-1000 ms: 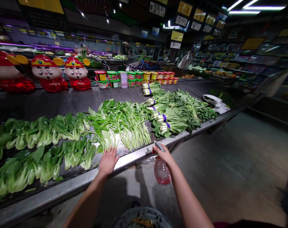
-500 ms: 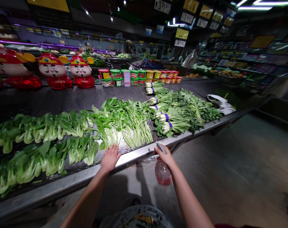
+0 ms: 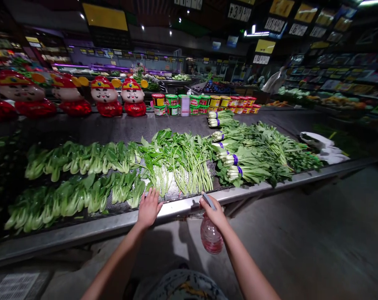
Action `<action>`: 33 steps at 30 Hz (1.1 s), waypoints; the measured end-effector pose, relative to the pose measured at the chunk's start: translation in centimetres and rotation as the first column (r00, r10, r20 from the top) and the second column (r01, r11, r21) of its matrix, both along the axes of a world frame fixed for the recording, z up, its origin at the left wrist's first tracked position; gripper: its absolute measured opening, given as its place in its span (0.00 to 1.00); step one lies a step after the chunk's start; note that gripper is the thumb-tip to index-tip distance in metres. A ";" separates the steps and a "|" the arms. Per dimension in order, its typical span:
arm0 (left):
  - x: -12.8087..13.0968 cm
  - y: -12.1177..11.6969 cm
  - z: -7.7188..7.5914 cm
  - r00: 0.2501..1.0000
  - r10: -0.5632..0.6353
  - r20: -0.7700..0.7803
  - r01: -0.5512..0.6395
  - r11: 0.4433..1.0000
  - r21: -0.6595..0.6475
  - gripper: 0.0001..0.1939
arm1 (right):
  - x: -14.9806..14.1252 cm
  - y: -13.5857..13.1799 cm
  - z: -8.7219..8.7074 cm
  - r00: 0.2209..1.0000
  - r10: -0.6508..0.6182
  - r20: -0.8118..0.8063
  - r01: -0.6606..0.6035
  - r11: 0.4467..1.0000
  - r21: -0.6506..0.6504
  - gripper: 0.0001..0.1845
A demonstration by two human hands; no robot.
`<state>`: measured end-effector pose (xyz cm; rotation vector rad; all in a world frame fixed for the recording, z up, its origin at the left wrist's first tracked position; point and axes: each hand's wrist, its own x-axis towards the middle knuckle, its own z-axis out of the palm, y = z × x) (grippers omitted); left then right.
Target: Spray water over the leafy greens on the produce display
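My left hand point(image 3: 149, 207) lies flat and open on the front edge of the metal produce counter point(image 3: 264, 186), its fingers touching the stems of long green vegetables point(image 3: 182, 160). A clear spray bottle point(image 3: 211, 236) with pinkish liquid hangs below the counter edge, gripped round its head by my right hand point(image 3: 214, 211). Left of my left hand lie rows of bok choy point(image 3: 79, 196). To the right are bundled greens point(image 3: 248, 160) tied with purple bands.
Red figurines point(image 3: 104, 96) and a row of coloured tubs point(image 3: 204, 103) stand at the counter's back. A white plastic bag point(image 3: 323, 146) lies at the right end. A person in white point(image 3: 274, 81) stands far off among dark shelves. Grey floor spreads to the right.
The view has swung left, so everything sits further right in the picture. My left hand has crept slightly forward onto the vegetable stems. The right hand still holds the bottle at the counter edge.
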<state>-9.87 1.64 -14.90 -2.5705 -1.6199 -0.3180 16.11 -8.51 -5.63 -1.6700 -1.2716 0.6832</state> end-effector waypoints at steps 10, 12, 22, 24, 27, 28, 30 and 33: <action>-0.8 -0.4 -0.3 1.000 0.006 -0.009 -0.006 1.000 0.004 0.29 | -1.0 -0.1 0.7 0.982 0.188 0.023 -0.188 0.982 -0.014 0.18; -1.0 -0.5 -0.2 1.000 0.030 -0.004 -0.030 1.000 0.003 0.29 | -1.4 0.1 0.9 0.969 0.247 0.012 -0.247 0.969 -0.010 0.17; -1.8 -1.1 -0.2 0.998 0.066 -0.018 -0.066 0.997 -0.033 0.29 | -2.9 0.4 -0.2 0.967 0.254 0.024 -0.251 0.964 -0.083 0.17; -1.7 -1.0 -0.3 0.997 0.073 -0.011 -0.073 0.997 -0.029 0.29 | -2.3 0.4 -0.4 0.977 0.213 0.017 -0.212 0.974 -0.077 0.18; -1.3 -0.8 -0.3 0.998 0.066 0.001 -0.066 0.998 -0.013 0.29 | -0.9 0.4 -0.5 0.994 0.109 0.016 -0.108 0.993 -0.036 0.20; -1.1 -0.7 -0.3 0.998 0.058 0.004 -0.058 0.998 -0.006 0.29 | -0.4 0.4 -0.6 0.997 0.080 0.020 -0.080 0.997 -0.022 0.22; -0.7 -0.5 -0.2 0.999 0.038 0.007 -0.038 0.999 0.004 0.29 | 0.5 0.4 -0.7 0.998 0.044 0.036 -0.044 0.999 -0.003 0.23; 0.0 -0.2 -0.1 1.000 0.016 0.004 -0.016 1.000 0.003 0.29 | 1.6 0.3 -1.0 0.997 0.024 0.078 -0.023 1.000 -0.005 0.20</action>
